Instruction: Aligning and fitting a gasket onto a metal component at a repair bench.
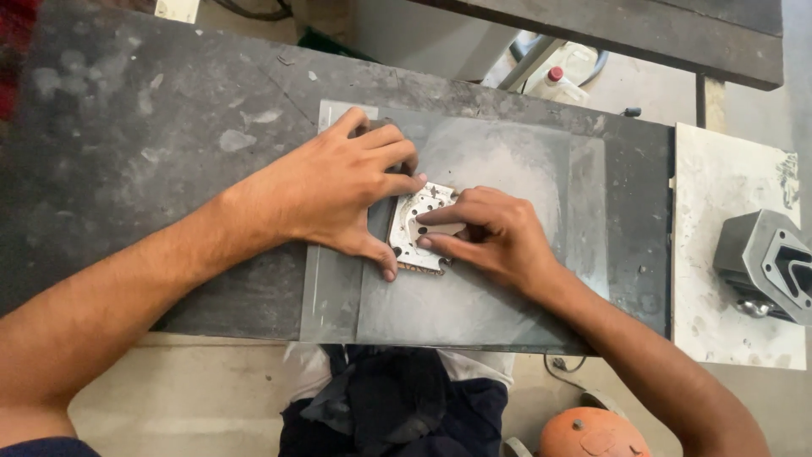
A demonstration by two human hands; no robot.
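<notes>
Plate: small pale metal plate [416,228] with several holes, lying flat on a grey abrasive-looking sheet [507,169], mid-worktop.
Left hand [334,190]: fingers curled, thumb stretched along the plate's near-left edge; it presses on the plate and what seems a dark block under the fingers, partly hidden.
Right hand [491,237]: fingers extended, fingertips flat on the plate's top, pressing, not gripping.
Method: even downward pressure from both hands should keep the plate flat on the sheet; tilting risks uneven contact.
Worktop [152,127]: dark, dusty, scuffed.
Surroundings: grey cast metal housing [765,262] on a white board [727,186], well apart at right; orange round object [588,433] on the floor.
</notes>
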